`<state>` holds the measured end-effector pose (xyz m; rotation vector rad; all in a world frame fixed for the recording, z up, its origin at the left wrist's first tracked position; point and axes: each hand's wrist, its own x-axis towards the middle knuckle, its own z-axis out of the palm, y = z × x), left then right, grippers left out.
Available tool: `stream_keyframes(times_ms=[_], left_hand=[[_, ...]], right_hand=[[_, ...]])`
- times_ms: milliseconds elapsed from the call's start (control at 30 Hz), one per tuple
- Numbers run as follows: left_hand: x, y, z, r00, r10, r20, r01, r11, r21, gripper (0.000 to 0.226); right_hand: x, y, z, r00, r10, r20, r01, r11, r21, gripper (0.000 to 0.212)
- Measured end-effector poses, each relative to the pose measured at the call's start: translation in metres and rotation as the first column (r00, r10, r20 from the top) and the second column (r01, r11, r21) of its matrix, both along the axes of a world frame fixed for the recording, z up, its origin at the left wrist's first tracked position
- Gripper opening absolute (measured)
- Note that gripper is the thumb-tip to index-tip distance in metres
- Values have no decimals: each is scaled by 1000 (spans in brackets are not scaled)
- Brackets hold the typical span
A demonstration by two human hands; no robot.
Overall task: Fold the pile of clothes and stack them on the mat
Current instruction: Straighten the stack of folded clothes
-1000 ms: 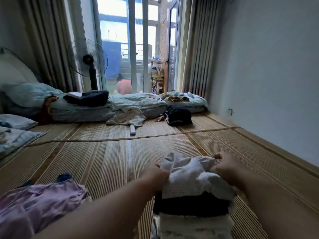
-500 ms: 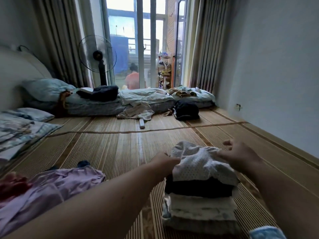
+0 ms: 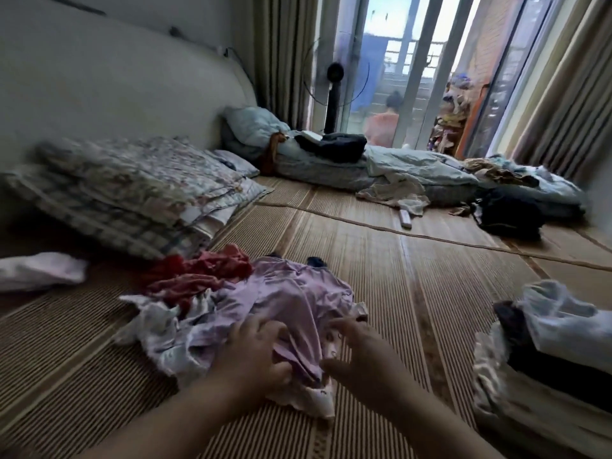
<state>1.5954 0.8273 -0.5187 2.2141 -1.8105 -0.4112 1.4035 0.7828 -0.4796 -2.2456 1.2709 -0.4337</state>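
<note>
The lilac garment (image 3: 291,303) lies crumpled on top of the pile (image 3: 165,329), straight in front of you on the mat (image 3: 414,276). Your left hand (image 3: 255,352) has fingers and thumb curled into a bunch of the lilac cloth at its near edge. Your right hand (image 3: 361,356) is just right of that grip with its fingers spread. I cannot tell whether it touches the cloth.

Judging by the fine creases and the way it slumps, this is thin, light, soft fabric with a slight sheen. Expect it to slide and sag, not hold a shape. A bunch in one fist will lift it as a lump. You would do better to find a hem or shoulder on each side of the grip and take one in each hand, so it hangs flat. The frilled pale edge just under your grip may belong to another piece. I cannot tell, so lift slowly in case it drags along.

Beyond and left of the grip, a red garment (image 3: 205,270) lies tangled against the lilac one and may snag. Well right of the grip stands the stack (image 3: 563,326) of folded pieces, white over dark. It looks soft and a little lopsided, so lay the next piece on gently.
</note>
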Motion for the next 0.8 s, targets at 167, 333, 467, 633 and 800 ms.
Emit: stream_keyframes(times_ms=[167, 333, 467, 633, 800], left_hand=[[73, -2, -31, 976, 213, 54, -216, 974, 69, 85], [100, -29, -41, 946, 325, 6, -325, 942, 85, 56], [120, -45, -26, 904, 365, -225, -369, 929, 25, 18], [131, -58, 41, 863, 347, -367, -431, 885, -176, 29], [125, -54, 148, 690, 190, -699, -531, 788, -311, 24]], right_hand=[[76, -32, -54, 970, -224, -91, 235, 961, 143, 61], [85, -60, -82, 892, -402, -207, 446, 860, 249, 56], [78, -71, -64, 923, -338, -182, 373, 902, 219, 40], [63, -93, -2, 819, -489, 298, 384, 855, 349, 25], [20, -109, 111, 361, -486, 796, 103, 869, 484, 35]])
